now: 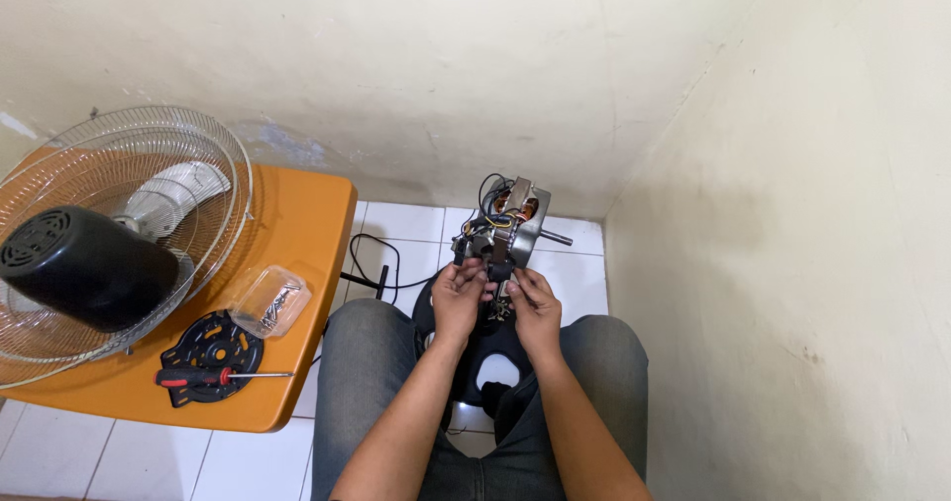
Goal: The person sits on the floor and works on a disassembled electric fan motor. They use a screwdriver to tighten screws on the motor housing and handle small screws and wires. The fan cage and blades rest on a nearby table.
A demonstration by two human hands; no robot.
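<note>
I sit with both arms stretched out over my knees. My left hand and my right hand together grip the lower end of a bare fan motor, a metal block with copper windings, coloured wires and a shaft sticking out to the right. The motor is held upright above a black fan base that rests between my legs. My fingertips pinch small black parts at the motor's bottom; what exactly they pinch is too small to tell.
An orange table stands at my left. On it lie a fan with wire grille and black housing, a clear plastic box of screws, a black round plate and a red-handled screwdriver. A black cable runs over the white floor tiles. Walls close in ahead and right.
</note>
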